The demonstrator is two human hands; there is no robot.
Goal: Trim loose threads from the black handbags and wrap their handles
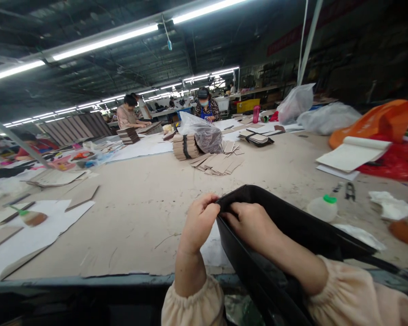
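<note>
A black bag-like piece (292,226) with an open rim stands at the near edge of the worktable (139,203). My left hand (199,224) is closed, pinching the rim at its near corner. Just right of it, my right hand (250,224) is closed on the same rim, its fingers curled over the edge. Both wrists wear pale pink gathered sleeves. The lower part of the black piece drops below the table edge and is partly hidden by my right arm.
On the table lie a white bottle with a green cap (323,207), small scissors (349,191), a white pad (352,154), an orange bag (377,120), stacked brown card pieces (204,154) and white sheets (41,235). Other people (206,105) work at the far end.
</note>
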